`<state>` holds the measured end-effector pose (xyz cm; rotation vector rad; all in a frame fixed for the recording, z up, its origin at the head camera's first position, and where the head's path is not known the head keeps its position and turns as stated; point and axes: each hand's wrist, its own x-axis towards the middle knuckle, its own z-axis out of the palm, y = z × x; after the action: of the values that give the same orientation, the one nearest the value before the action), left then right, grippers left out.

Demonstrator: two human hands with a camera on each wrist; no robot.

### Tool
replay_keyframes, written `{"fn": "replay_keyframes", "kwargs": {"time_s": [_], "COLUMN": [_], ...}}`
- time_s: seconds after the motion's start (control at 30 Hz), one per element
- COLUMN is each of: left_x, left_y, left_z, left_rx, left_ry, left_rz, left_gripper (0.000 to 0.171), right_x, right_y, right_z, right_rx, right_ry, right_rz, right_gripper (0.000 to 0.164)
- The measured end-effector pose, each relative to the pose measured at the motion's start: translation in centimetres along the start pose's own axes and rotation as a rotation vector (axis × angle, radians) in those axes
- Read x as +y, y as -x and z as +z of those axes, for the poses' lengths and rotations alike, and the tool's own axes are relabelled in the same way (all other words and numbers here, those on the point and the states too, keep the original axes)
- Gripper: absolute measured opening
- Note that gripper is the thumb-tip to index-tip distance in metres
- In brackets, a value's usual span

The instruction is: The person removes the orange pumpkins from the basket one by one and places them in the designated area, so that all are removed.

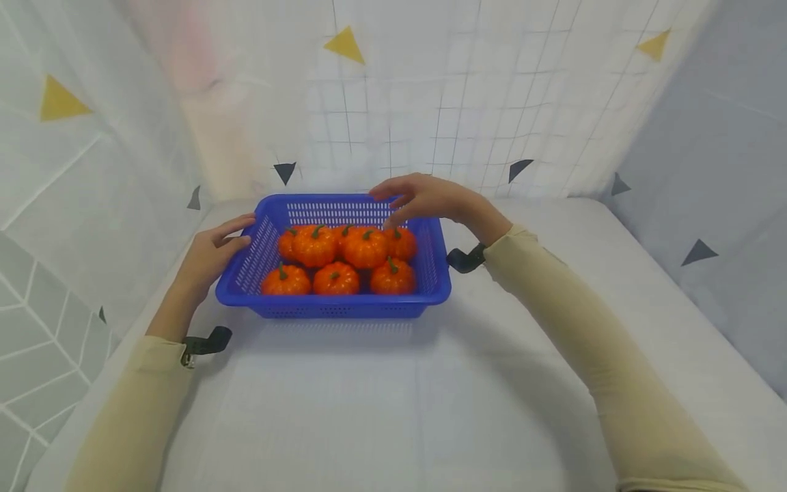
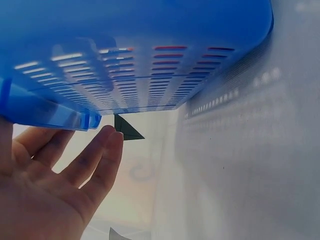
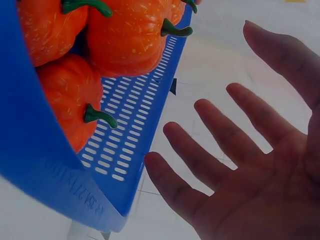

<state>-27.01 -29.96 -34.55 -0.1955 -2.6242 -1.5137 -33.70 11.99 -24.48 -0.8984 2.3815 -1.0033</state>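
Note:
A blue plastic basket [image 1: 335,307] with slotted walls holds several small orange pumpkins [image 1: 315,246] with green stems. At its left side is my left hand [image 1: 209,254], thumb and fingertips by the rim. The left wrist view has this hand [image 2: 55,185] outside the slotted wall [image 2: 145,80], fingers loosely bent just under the rim; whether the thumb presses the rim is hard to tell. My right hand [image 1: 430,198] hovers over the back right corner, nearest a pumpkin [image 1: 401,244]. Its fingers [image 3: 225,130] are spread and hold nothing in the right wrist view.
The basket stands on a white-covered table [image 1: 332,410], near a pale curtain [image 1: 393,116] with grid lines and triangles at the back. More patterned cloth [image 1: 49,328] hangs on the left, and a grey cloth [image 1: 707,171] on the right.

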Motion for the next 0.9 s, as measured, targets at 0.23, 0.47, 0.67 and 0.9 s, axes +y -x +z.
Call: {"fn": "replay_keyframes", "kwargs": {"time_s": [0.23,0.47,0.67,0.9], "left_x": [-0.2,-0.3,-0.5,-0.6], "left_y": [0.1,0.2,0.3,0.2], "left_z": [-0.1,0.0,0.2,0.3], "left_rx": [0.0,-0.004,-0.007,-0.007], "left_ry": [0.003,0.013,0.013,-0.002], "left_rz": [-0.002,-0.016,-0.031,-0.033], "left_gripper": [0.052,0.053,0.053,0.055], "right_x": [0.4,0.5,1.2,2.0], "right_y": [-1.6,-3.0,-4.2,-5.4], "right_z": [-0.1,0.1,0.4,1.0], "right_rx": [-0.113,-0.187,-0.27,-0.354], "right_ry": [-0.05,-0.133,-0.161,-0.166], "right_rz": [-0.045,-0.031,-0.052,-0.097], "right_gripper": [0.055,0.047,0.053,0.064]}}
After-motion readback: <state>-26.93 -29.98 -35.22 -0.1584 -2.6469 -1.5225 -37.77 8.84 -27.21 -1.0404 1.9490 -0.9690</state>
